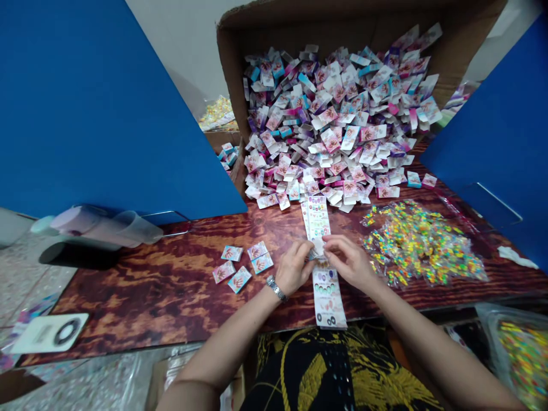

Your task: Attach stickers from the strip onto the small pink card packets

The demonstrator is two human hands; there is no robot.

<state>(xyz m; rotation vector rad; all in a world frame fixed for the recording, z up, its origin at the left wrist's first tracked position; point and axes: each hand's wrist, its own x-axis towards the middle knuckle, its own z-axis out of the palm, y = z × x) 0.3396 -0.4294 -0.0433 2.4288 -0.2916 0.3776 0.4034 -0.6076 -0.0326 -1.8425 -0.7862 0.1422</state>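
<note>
In the head view we see one small box pinched between the fingertips of our left hand and right hand, equally near, above uncountable overlapping printed strips running lengthwise away from us, five closed boxes lying leftward

Over the printed strip, the left hand is held from its left and the right hand from its right, fingertips pinched close together. Both bare forearms are stretched forward, angled in towards the strip.
</note>
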